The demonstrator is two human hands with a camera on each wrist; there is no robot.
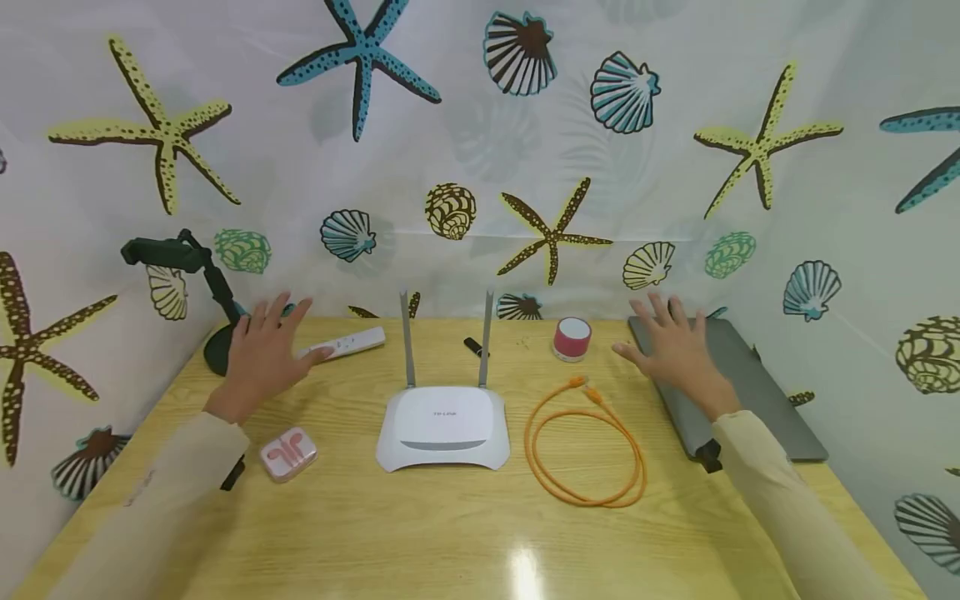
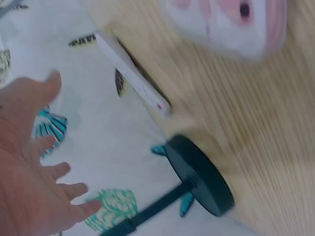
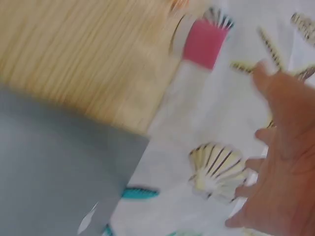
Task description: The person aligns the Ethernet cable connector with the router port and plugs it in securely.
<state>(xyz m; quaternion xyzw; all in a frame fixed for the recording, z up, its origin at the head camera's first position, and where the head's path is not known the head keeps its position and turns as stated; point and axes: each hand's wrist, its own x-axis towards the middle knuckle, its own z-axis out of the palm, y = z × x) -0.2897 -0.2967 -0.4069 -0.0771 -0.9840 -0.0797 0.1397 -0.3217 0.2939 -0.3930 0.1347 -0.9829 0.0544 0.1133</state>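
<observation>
With fingers spread, my left hand (image 1: 264, 354) hovers near the dark desk lamp (image 1: 218, 350) and the white remote (image 1: 352, 342), holding nothing. On the other side my right hand (image 1: 675, 354), also spread and without anything in it, is over the grey laptop (image 1: 738, 375). Between the hands stands a white router (image 1: 444, 425) with two upright antennas. To its right lies a coiled orange network cable (image 1: 530, 442). A small pink and white round speaker (image 1: 572, 339) sits behind the cable. In the left wrist view the remote (image 2: 133, 76) and lamp base (image 2: 202, 174) lie beyond my fingers.
A clear case with pink earphones (image 1: 288, 454) lies at front left. Behind the router is a small black stick (image 1: 473, 346), perhaps a USB drive. A white curtain (image 1: 465, 125) with starfish and shells encloses the wooden table (image 1: 420, 533) at the back and sides.
</observation>
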